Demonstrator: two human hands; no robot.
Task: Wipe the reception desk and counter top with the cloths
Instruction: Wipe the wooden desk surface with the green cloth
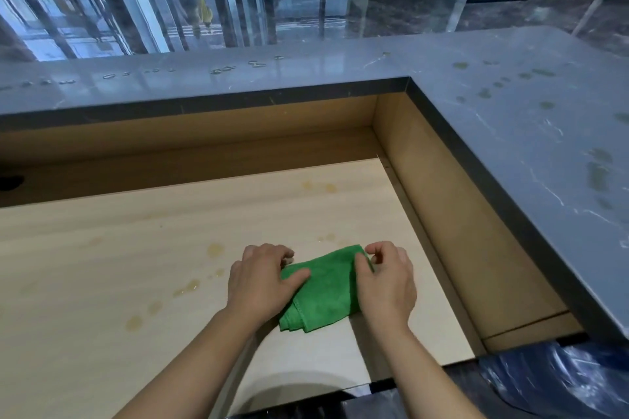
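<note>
We seem to be folding the green cloth (pixel 323 292) on the desk (pixel 102 265), left hand (pixel 263 279) pinching its left edge, right hand (pixel 386 286) pinching its far right corner; next we should press it flat and sweep over the spills (pixel 185 287) just left of it.

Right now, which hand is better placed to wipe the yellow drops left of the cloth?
Probably the left hand: it holds the green cloth nearest those drops. The right hand pinches the cloth's opposite edge.
</note>
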